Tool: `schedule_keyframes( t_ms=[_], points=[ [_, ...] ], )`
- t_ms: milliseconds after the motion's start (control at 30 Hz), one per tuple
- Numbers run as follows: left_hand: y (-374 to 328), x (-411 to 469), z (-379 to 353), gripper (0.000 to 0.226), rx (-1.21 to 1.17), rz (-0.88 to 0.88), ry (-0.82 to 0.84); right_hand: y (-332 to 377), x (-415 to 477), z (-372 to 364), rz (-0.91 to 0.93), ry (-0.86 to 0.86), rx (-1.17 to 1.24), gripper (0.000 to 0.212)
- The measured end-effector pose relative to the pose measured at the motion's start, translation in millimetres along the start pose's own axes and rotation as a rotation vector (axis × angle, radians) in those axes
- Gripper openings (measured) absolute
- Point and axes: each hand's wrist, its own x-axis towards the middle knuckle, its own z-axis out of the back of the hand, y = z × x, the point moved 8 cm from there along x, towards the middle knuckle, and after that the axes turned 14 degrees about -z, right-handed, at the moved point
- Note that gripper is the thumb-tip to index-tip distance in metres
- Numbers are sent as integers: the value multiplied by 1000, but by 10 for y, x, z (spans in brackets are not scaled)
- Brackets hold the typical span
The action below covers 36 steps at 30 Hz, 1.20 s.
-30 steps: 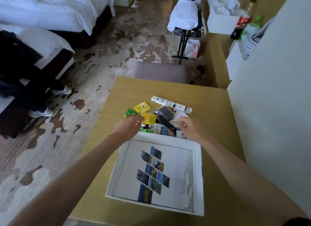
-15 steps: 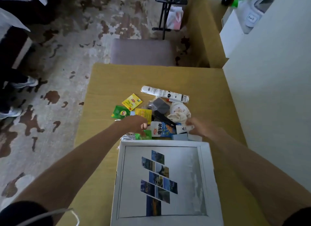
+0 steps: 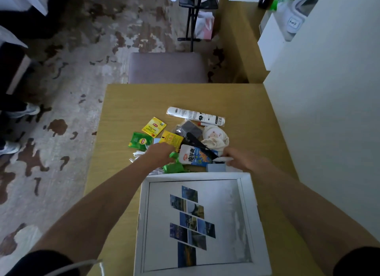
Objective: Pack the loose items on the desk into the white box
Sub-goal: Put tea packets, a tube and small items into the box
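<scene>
Clutter lies heaped on the desk (image 3: 236, 99) just beyond your white box (image 3: 254, 214), which sits at the near edge and shows a panel of small photo tiles. Your left hand (image 3: 159, 155) rests knuckles-up on the pile, over the green plastic item (image 3: 174, 167) and white cable (image 3: 136, 154). Its fingers curl under, so whether they hold anything cannot be told. Your right hand (image 3: 245, 160) pinches a small white piece (image 3: 223, 159) beside the blue snack pack (image 3: 195, 157). The tea sachets (image 3: 153, 127) and white tube (image 3: 195, 115) lie farther off, untouched.
</scene>
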Motion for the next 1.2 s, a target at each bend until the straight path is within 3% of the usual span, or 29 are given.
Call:
schedule_keyframes(
  t_ms=[167, 267, 333, 400, 500, 633, 700, 867, 967, 1100, 1200],
  points=[
    [47, -251, 316, 28, -250, 114, -260, 62, -164, 120, 55, -38, 171, 20],
    [41, -546, 625, 24, -491, 201, -489, 223, -408, 468, 160, -186, 320, 9],
    [-42, -789, 779, 15, -640, 194, -629, 380, -689, 715, 265, -282, 400, 13],
    [-207, -1086, 847, 11, -759, 145, -715, 506, -1037, 868, 378, -336, 482, 3],
    [-493, -1535, 754, 5, -851, 111, -747, 614, -1457, 867, 458, -289, 631, 6],
    [-816, -1935, 358, 18, -779, 201, -576, 796, -1657, 327, 468, -29, 477, 23],
    [-961, -2053, 170, 21, -651, 198, -459, 823, -1670, -55, 444, 94, 324, 20],
    [-1403, -2025, -118, 23, -240, 1, -195, 759, -1695, -763, 412, 240, -109, 13],
    [-1559, -1905, -264, 19, 27, -69, -62, 667, -1722, -1001, 367, 265, -296, 26],
    [-1516, -1839, -518, 23, 277, -77, 174, 583, -1767, -1187, 301, 375, -344, 34],
    [-1513, -1809, -582, 29, 418, -164, 193, 534, -1776, -1155, 271, 378, -280, 33]
  ],
)
